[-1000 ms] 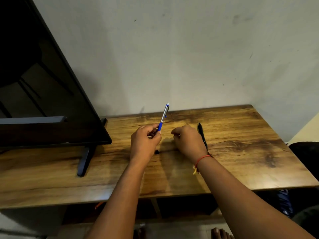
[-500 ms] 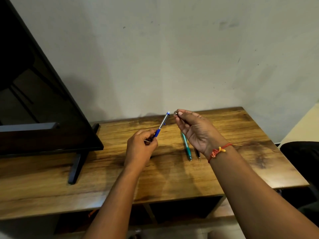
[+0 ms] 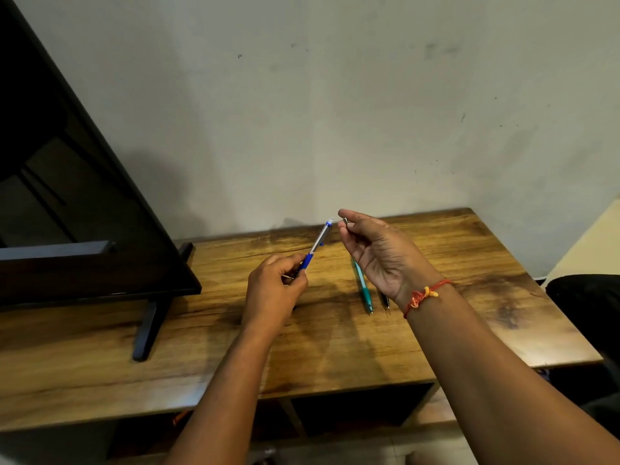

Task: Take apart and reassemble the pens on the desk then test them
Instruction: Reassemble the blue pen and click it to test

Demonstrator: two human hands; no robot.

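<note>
Gripping the blue pen (image 3: 317,245) by its blue end with the left hand (image 3: 273,290), with fingers and thumb curling round it and the see-through end pointing up and away toward the right hand (image 3: 379,260). Holding this pen in the air above the counter (image 3: 469,263), not touching the wood. Pinching a tiny silver piece (image 3: 345,221) between the thumb and a fingertip of the right hand, with the palm facing the camera and the other fingers bending loosely. Holding that tiny piece just beside the top tip of the blue pen, with a small gap between the two. Too small for telling what the piece is. Leaving a green pen (image 3: 362,286) lying flat on the counter under the right hand, and a black pen (image 3: 385,301) just to the right of it, mostly hiding behind the wrist with only its tip peeking out. Wearing a red string band (image 3: 424,295) with a yellow knot on the right wrist. Sharing the counter with a big dark screen (image 3: 84,213) on a black foot (image 3: 147,330), standing well off to the left of the left hand.
</note>
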